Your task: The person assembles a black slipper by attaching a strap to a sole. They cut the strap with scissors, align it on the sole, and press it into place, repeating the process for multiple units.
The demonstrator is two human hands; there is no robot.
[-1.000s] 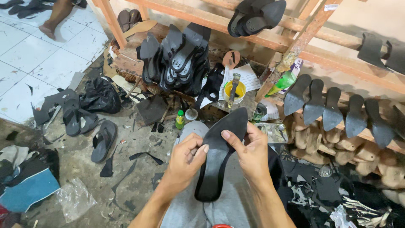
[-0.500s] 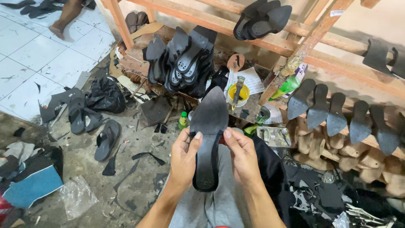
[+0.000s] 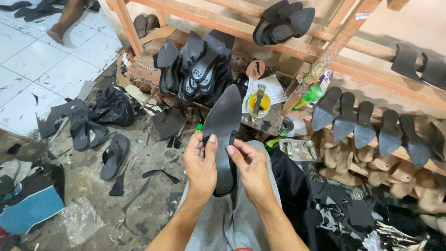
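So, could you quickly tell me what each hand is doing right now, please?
Left hand: closed on the left edge of the black shoe sole, thumb on top.
Right hand: closed on the sole's right edge, thumb on top.

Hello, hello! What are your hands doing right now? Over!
Left hand and right hand both grip black shoe sole, toe up. Nothing blocking.
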